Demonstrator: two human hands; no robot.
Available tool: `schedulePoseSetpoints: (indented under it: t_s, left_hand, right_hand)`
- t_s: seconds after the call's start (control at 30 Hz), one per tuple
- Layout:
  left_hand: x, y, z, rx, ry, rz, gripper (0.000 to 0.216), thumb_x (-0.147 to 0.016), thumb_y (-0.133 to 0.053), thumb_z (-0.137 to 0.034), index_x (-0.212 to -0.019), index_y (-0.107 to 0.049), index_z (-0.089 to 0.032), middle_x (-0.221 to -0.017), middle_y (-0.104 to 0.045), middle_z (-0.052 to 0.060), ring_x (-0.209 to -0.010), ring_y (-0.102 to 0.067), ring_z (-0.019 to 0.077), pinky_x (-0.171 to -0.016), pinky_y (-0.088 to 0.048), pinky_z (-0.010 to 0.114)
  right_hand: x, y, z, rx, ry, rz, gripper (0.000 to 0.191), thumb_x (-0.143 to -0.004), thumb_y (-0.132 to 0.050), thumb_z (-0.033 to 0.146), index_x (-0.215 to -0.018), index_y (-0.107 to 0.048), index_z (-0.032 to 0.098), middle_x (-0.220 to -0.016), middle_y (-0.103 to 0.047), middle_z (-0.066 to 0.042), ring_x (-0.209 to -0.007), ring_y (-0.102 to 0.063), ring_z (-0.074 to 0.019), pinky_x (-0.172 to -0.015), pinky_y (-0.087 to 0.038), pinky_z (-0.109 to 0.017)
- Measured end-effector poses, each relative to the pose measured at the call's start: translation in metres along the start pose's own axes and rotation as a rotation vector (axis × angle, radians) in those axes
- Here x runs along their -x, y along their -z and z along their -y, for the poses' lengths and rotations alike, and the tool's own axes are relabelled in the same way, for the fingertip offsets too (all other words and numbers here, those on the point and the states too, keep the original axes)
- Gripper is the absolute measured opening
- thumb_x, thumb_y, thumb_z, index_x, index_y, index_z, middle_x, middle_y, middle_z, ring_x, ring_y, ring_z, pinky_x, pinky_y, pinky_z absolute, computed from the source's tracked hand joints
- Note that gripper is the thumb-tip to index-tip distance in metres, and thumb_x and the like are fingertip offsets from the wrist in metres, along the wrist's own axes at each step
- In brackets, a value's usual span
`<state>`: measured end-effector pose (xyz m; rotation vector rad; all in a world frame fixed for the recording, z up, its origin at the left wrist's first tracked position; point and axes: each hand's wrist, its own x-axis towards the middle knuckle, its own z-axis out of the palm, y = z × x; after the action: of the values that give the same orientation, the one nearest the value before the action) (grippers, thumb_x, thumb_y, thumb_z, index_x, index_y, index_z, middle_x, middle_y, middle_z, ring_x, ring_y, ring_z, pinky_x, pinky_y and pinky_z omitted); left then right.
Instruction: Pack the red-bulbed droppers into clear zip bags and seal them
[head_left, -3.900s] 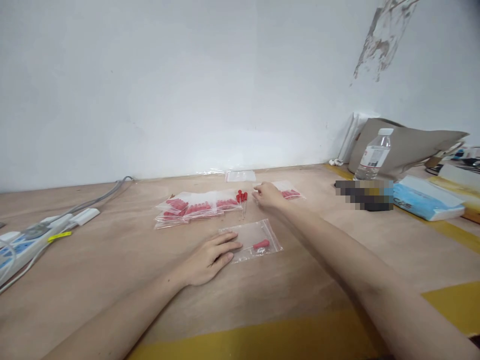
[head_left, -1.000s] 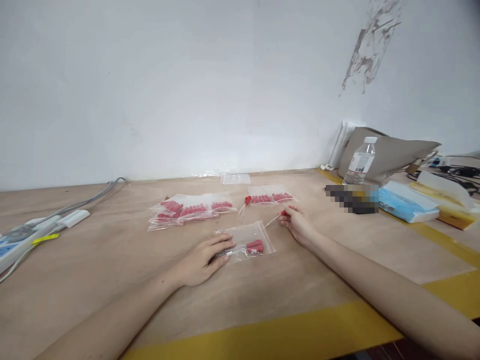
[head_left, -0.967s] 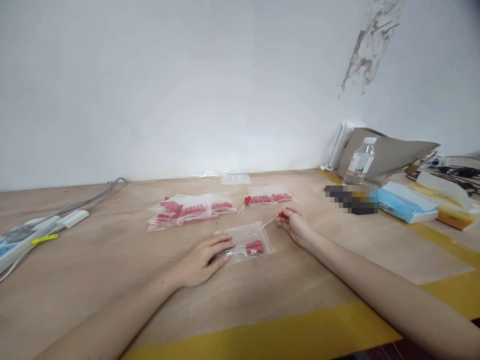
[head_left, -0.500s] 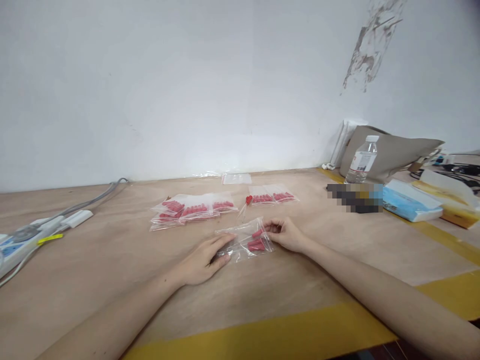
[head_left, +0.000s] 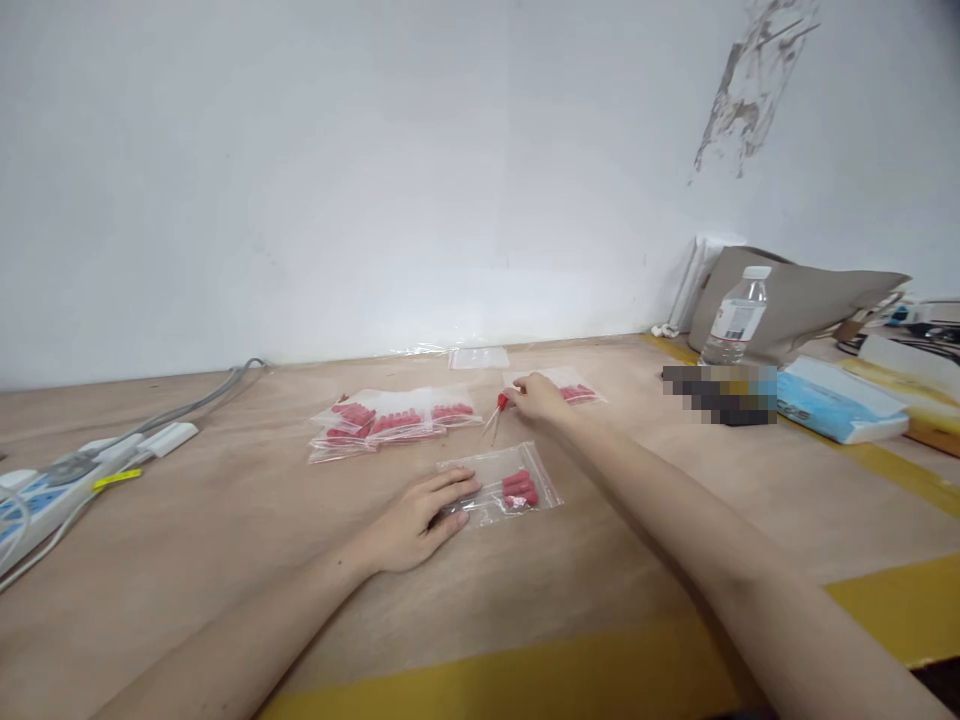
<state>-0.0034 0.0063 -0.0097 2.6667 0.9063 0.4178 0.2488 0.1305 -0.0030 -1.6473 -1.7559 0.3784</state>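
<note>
Right hand [head_left: 538,396] is reaching away from the plastic bag [head_left: 489,468] to loose red droppers [head_left: 502,401], its grip hard to tell; left hand [head_left: 420,515], fingers outstretched, is resting on the bag

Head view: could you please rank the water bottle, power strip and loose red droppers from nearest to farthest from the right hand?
1. Loose red droppers, by the right hand
2. Water bottle, to its right
3. Power strip, far left
</note>
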Motion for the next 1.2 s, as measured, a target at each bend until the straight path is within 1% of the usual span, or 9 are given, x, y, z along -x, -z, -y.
schedulePoseSetpoints:
  t_s: [0.1, 0.2, 0.3, 0.4, 0.53, 0.73, 0.9, 1.03, 1.2]
  left_hand:
    - [0.000, 0.000, 0.000, -0.022, 0.014, 0.015, 0.039, -0.091, -0.039, -0.032, -0.130, -0.041, -0.027, -0.137, -0.038, 0.003, -0.126, -0.035, 0.0208, -0.104, -0.031, 0.041]
    - [0.000, -0.001, 0.001, -0.029, 0.019, 0.024, 0.040, -0.091, -0.038, -0.033, -0.130, -0.041, -0.027, -0.137, -0.038, 0.003, -0.126, -0.034, 0.0205, -0.104, -0.030, 0.040]
    - [0.000, -0.001, 0.001, -0.026, 0.010, 0.014, 0.039, -0.091, -0.039, -0.033, -0.130, -0.041, -0.027, -0.137, -0.038, 0.003, -0.126, -0.035, 0.0211, -0.104, -0.031, 0.040]
    - [0.000, 0.000, 0.002, -0.014, 0.006, 0.007, 0.039, -0.091, -0.039, -0.033, -0.130, -0.041, -0.027, -0.137, -0.038, 0.003, -0.126, -0.035, 0.0217, -0.104, -0.031, 0.040]
    - [-0.001, -0.001, 0.003, -0.015, 0.004, 0.007, 0.039, -0.091, -0.039, -0.033, -0.130, -0.041, -0.027, -0.136, -0.039, 0.004, -0.125, -0.035, 0.0216, -0.104, -0.031, 0.041]
    - [-0.001, -0.001, 0.003, -0.036, 0.012, 0.013, 0.039, -0.091, -0.038, -0.034, -0.130, -0.041, -0.026, -0.136, -0.039, 0.003, -0.126, -0.034, 0.0204, -0.104, -0.031, 0.039]
    - [-0.001, -0.001, 0.002, -0.046, 0.004, 0.010, 0.039, -0.091, -0.038, -0.033, -0.130, -0.041, -0.027, -0.136, -0.039, 0.003, -0.126, -0.035, 0.0200, -0.103, -0.032, 0.039]
    - [0.000, -0.002, 0.003, -0.033, -0.001, -0.006, 0.039, -0.091, -0.039, -0.033, -0.130, -0.040, -0.027, -0.136, -0.040, 0.003, -0.125, -0.035, 0.0199, -0.103, -0.032, 0.039]
    - [-0.001, -0.001, 0.003, -0.039, 0.015, 0.011, 0.039, -0.091, -0.039, -0.033, -0.129, -0.042, -0.026, -0.137, -0.039, 0.004, -0.125, -0.035, 0.0206, -0.104, -0.031, 0.039]
  right_hand:
    - [-0.015, -0.017, 0.006, -0.041, -0.074, 0.016, 0.021, -0.068, -0.061, 0.030, -0.054, -0.062, 0.015, -0.068, -0.064, -0.010, -0.075, -0.059, -0.0208, -0.066, -0.039, -0.027]
    - [-0.018, -0.016, 0.007, -0.149, -0.115, 0.027, 0.022, -0.073, -0.057, 0.029, -0.056, -0.060, 0.015, -0.060, -0.062, -0.006, -0.065, -0.060, -0.0174, -0.062, -0.042, -0.026]
    - [-0.008, 0.005, 0.001, -0.289, -0.118, 0.027, 0.025, -0.083, -0.044, 0.029, -0.068, -0.058, 0.015, -0.065, -0.063, -0.004, -0.057, -0.058, -0.0110, -0.057, -0.044, -0.022]
    - [0.015, 0.034, -0.016, -0.460, -0.122, -0.056, 0.024, -0.087, -0.039, 0.032, -0.075, -0.053, 0.016, -0.072, -0.063, -0.004, -0.054, -0.056, -0.0072, -0.055, -0.045, -0.020]
    - [0.052, 0.054, -0.047, -0.820, -0.193, -0.247, 0.028, -0.071, -0.062, 0.042, -0.070, -0.049, 0.017, -0.059, -0.058, 0.001, -0.047, -0.051, -0.0064, -0.045, -0.042, -0.018]
    - [0.080, 0.040, -0.055, -0.939, -0.269, -0.272, 0.032, -0.064, -0.068, 0.045, -0.068, -0.051, 0.017, -0.056, -0.057, 0.002, -0.047, -0.051, -0.0065, -0.045, -0.042, -0.017]
    - [0.088, 0.023, -0.036, -1.142, -0.360, -0.138, 0.025, -0.067, -0.068, 0.036, -0.066, -0.050, 0.018, -0.055, -0.058, 0.002, -0.047, -0.053, -0.0060, -0.048, -0.045, -0.017]
    - [0.092, 0.023, -0.030, -1.151, -0.360, -0.085, 0.027, -0.065, -0.069, 0.036, -0.068, -0.051, 0.017, -0.058, -0.060, 0.001, -0.049, -0.055, -0.0068, -0.051, -0.047, -0.019]
    - [0.090, 0.044, -0.044, -0.992, -0.245, -0.325, 0.035, -0.060, -0.070, 0.044, -0.070, -0.050, 0.018, -0.056, -0.059, 0.003, -0.048, -0.053, -0.0064, -0.049, -0.044, -0.018]
